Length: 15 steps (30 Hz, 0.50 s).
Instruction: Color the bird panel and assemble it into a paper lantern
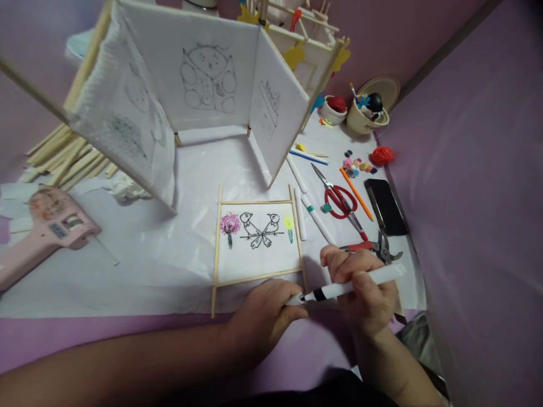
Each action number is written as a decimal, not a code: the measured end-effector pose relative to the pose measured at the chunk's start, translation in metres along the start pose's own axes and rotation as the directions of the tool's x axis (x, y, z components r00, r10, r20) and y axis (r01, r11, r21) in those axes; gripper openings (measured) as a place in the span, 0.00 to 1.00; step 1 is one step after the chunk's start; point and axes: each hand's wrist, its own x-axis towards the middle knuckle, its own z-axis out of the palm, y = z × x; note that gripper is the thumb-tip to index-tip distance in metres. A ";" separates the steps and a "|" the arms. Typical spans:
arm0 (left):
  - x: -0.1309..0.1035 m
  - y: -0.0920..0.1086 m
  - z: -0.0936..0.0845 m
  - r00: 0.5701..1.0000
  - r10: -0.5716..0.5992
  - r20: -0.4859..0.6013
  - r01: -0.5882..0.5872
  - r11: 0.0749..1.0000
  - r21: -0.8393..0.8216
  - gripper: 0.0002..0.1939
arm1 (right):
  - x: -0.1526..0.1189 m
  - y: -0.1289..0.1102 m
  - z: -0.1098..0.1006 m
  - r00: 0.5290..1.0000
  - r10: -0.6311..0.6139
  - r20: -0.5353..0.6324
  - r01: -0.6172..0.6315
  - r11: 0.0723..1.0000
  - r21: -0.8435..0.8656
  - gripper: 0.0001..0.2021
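My right hand (367, 288) grips a white marker (339, 289) with a black band, its tip pointing left. Between the closed fingers of my left hand (271, 308) is a white marker cap (296, 299), its opening right at the marker's tip. Just beyond my hands lies a small stick-framed panel (258, 260) of white cloth. On it are two black-outlined birds on a branch, a pink tree at the left and a yellow flower with a green stem at the right.
A folding stick-framed screen (212, 121) with drawings stands behind. A pink glue gun (55, 226) and wooden sticks (70, 155) lie left. Right are red-handled scissors (339, 200), pliers (384, 249), a phone (385, 206), several markers (316, 217), red yarn (382, 155) and a tool-filled pot (367, 121).
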 end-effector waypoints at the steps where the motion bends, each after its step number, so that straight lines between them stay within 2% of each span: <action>1: 0.000 0.000 0.000 1.000 0.012 -0.003 -0.012 1.000 0.008 0.17 | -0.002 0.002 0.000 0.999 0.001 0.043 0.000 1.000 -0.011 0.12; 5: -0.001 -0.001 0.001 0.997 0.076 -0.017 -0.075 0.995 0.069 0.21 | -0.009 0.010 0.001 0.985 -0.006 0.175 0.018 0.998 -0.065 0.08; 10: -0.003 -0.002 0.002 0.991 0.135 -0.008 -0.132 0.978 0.163 0.25 | -0.017 0.025 0.007 0.978 -0.042 0.202 0.052 0.998 -0.044 0.07; 15: -0.005 -0.006 0.002 0.988 0.152 0.039 -0.157 0.975 0.157 0.24 | -0.024 0.036 0.013 0.958 -0.128 0.257 0.114 0.991 0.069 0.06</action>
